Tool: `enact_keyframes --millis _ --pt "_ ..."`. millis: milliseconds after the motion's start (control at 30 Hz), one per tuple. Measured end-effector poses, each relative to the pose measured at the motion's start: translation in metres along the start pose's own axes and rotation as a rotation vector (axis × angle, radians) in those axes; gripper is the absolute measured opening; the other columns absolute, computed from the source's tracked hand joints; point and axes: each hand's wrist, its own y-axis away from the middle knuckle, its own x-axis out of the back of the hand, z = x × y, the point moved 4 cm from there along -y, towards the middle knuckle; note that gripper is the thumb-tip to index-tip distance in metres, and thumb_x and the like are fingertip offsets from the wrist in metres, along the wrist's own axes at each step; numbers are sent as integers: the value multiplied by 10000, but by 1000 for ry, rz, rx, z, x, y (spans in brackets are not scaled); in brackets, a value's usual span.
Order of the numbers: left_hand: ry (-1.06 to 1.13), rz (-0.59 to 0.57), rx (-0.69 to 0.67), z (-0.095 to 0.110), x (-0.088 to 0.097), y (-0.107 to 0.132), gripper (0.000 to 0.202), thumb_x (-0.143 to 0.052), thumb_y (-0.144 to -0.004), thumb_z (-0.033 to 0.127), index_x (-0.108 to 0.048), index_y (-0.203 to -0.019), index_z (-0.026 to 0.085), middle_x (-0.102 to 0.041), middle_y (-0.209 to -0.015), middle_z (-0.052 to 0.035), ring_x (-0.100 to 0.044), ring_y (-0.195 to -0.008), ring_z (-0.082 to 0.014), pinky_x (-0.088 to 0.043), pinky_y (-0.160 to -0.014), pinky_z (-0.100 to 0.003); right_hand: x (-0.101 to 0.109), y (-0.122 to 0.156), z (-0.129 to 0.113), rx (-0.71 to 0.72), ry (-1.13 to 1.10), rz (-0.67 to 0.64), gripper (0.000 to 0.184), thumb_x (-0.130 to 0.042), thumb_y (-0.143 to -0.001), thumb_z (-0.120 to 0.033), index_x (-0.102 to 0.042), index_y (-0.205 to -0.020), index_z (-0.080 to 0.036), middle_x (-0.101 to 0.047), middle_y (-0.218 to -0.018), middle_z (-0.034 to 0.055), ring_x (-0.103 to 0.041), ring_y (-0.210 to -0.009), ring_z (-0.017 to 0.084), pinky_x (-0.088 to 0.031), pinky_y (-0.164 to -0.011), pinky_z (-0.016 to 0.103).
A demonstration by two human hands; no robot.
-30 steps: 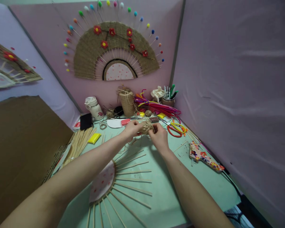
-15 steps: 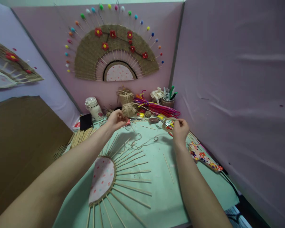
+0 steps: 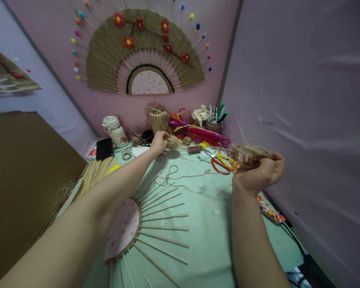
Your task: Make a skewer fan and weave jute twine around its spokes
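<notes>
My left hand (image 3: 159, 142) is closed on a small ball of jute twine (image 3: 174, 142) at the back of the green table (image 3: 198, 240). Raised at the right, my right hand (image 3: 262, 172) is clenched on a loose loop of twine (image 3: 248, 152). A slack strand (image 3: 186, 175) lies on the table between the hands. Below them rests a half-round dotted card with bamboo sticks fanned out from it (image 3: 144, 228).
A large twine spool (image 3: 159, 120), pink and coloured pipe cleaners (image 3: 202, 134), red scissors (image 3: 220, 162), a pen cup (image 3: 214, 122), a white jar (image 3: 114, 130) and a bundle of sticks (image 3: 96, 172) crowd the back. A patterned glue gun (image 3: 270, 212) lies right. Cardboard (image 3: 21, 176) leans left.
My hands have drawn apart: the right one rose to the right with a loop of twine, the left moved back with the twine ball. The view has tilted down slightly.
</notes>
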Motion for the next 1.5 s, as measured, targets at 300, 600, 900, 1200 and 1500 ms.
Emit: enact_keyframes --millis 300,600,900,1200,1500 --pt "-897 -274 -241 25 22 39 420 -560 -701 203 -642 -1109 150 -607 -1175 -128 -505 -1146 -270 -363 -1000 -370 -15 23 21 72 890 -554 172 -444 -732 -219 -576 -828 -166 -576 -770 55 -539 -742 195 -428 -723 344" --pt "-755 -228 137 19 167 175 539 -592 -704 498 -596 -1132 170 -682 -1041 -98 -643 -908 -226 -466 -752 -292 -34 82 36 247 1003 -1157 399 -525 -797 -305 -574 -1165 -159 -564 -1185 155 -493 -1101 308 -369 -924 450" --pt "-700 114 346 -37 180 239 599 -545 -740 581 -561 -1093 98 -679 -934 -158 -633 -873 -286 -409 -681 -328 -70 193 44 289 888 -1625 359 -553 -834 -488 -677 -993 -191 -646 -1063 119 -522 -1022 277 -364 -850 369" --pt "145 18 360 -52 164 229 389 -719 -647 317 -611 -959 111 -654 -801 -68 -608 -678 -165 -442 -616 -267 -62 180 40 181 796 -1484 299 -438 -886 -343 -653 -759 -179 -682 -809 66 -571 -798 195 -380 -719 283" --pt "706 -196 287 -21 165 245 426 -749 -655 232 -649 -1066 175 -667 -765 0 -611 -610 -100 -473 -581 -209 -21 82 35 -329 476 -1108 397 -512 -762 -571 -642 -716 -198 -677 -765 47 -602 -757 177 -451 -699 272"
